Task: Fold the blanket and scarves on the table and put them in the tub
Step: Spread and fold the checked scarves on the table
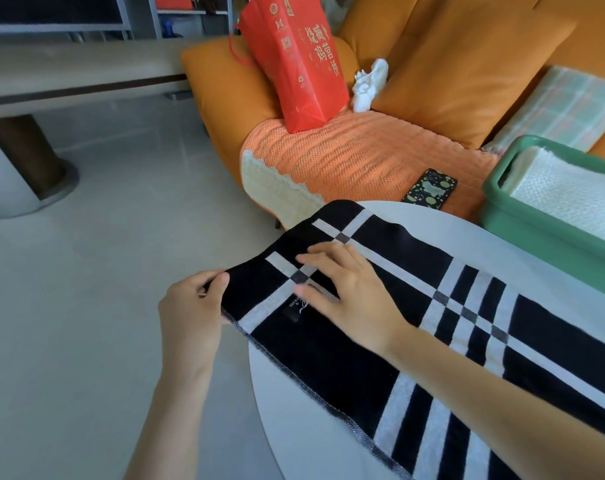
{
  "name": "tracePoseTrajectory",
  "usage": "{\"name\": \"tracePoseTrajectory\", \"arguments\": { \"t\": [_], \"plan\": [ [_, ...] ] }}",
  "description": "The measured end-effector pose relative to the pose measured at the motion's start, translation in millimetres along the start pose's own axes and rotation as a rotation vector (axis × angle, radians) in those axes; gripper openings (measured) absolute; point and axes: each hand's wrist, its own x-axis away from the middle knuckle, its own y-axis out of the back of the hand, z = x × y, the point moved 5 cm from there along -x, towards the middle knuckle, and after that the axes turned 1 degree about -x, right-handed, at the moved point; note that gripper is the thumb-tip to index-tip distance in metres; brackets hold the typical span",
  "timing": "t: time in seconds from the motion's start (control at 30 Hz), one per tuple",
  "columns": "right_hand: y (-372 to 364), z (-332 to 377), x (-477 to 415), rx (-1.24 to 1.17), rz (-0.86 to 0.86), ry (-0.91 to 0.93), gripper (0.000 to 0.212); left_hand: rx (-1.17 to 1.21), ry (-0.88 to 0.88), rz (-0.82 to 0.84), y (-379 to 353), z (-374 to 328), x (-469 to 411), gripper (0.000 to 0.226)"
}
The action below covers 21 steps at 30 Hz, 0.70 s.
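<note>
With the left hand, pinches the left end of the scarf where it overhangs the table. Presses the right hand flat on the scarf just beside, fingers straight. Rightward, black-and-white scarf spread across the table. Far right, a green tub with a folded white blanket inside.

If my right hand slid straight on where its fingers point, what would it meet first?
Probably the left hand, which pinches the scarf at its end; the right hand lies flat on it, fingers aimed there.
</note>
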Motion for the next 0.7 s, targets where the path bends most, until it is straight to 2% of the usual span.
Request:
{"name": "tracePoseTrajectory", "arguments": {
  "t": [0.1, 0.2, 0.27, 0.4, 0.7],
  "plan": [
    [0.8, 38.1, 24.9, -0.008, -0.029, 0.067, 0.04, 0.012, -0.037, -0.03, 1.5, -1.9, -0.7, 0.019],
    [-8.2, 49.8, 39.8, 0.002, 0.049, 0.014, 0.023, 0.046, -0.051, -0.04, 2.1, -3.0, -0.1, 0.019],
    [-8.9, 49.8, 43.3, -0.01, 0.037, -0.017, 0.014, 0.072, -0.056, -0.037, 3.1, -4.9, 2.4, 0.019],
    [-7.0, 50.1, 42.9, -0.06, 0.041, -0.058, 0.019, 0.084, -0.065, -0.058, 4.6, -4.1, 1.6, 0.019],
    [-15.9, 58.4, 46.1, -0.021, 0.043, -0.041, 0.012, 0.083, -0.039, -0.045, 5.6, -0.4, -2.4, 0.013]
  ]
}}
